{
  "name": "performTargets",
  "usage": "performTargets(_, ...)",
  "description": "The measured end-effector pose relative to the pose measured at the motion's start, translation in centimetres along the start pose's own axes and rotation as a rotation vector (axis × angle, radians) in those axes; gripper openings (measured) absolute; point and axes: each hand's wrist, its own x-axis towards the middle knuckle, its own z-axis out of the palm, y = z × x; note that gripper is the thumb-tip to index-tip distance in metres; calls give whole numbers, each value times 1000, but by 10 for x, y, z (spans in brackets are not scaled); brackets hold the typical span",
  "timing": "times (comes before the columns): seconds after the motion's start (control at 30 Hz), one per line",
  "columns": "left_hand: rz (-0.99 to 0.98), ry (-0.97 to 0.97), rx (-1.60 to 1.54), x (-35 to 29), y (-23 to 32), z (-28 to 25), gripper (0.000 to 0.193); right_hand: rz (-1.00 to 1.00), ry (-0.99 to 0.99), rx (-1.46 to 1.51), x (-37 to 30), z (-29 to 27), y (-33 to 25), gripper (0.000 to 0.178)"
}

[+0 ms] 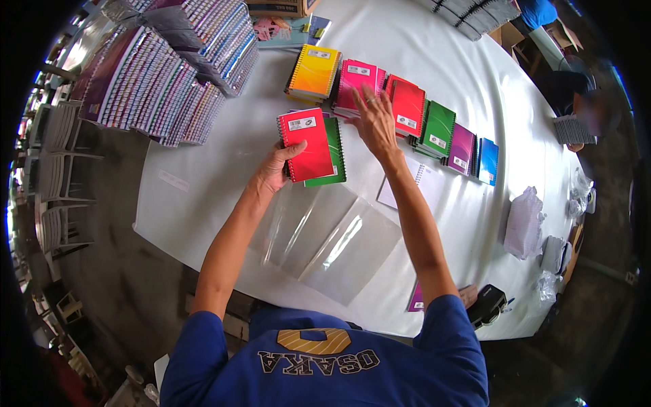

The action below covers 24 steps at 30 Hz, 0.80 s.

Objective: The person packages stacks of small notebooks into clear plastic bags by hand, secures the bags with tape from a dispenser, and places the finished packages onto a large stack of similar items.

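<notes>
Stacked notebooks (152,85), table's far-left corner: leaning fans; a knock could spill them.
Left hand (273,169): grasps a red notebook (306,144) over a green one (335,159), held above mid-table; a thumb-only pinch may let the lower book slide out.
Clear sleeves (325,237), near edge: slippery, could slide off.
Right hand (374,122): released, fingers spread, over the pink notebook pile (356,85); may nudge the coloured row askew.

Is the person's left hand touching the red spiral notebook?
Touching. The head view shows the left hand gripping the red spiral notebook at its lower left corner, thumb lying across the cover, with a green notebook stacked behind it.
</notes>
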Motion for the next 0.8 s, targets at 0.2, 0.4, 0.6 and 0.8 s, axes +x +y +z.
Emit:
performTargets(0.2,-90,4,-54,-7,19,-32,82,-168,-113,41,12,-11,37,34)
performTargets(0.4,-109,-193,-40,-17,11,-22,93,-244,-354,806,75,-107,-15,23)
performTargets(0.6,-82,-239,-243,-39,1,-24,78,-323,-595,1110,73,-27,-53,22)
performTargets(0.8,-77,-9,-303,-51,20,-56,59,-57,-137,304,56,66,-38,46)
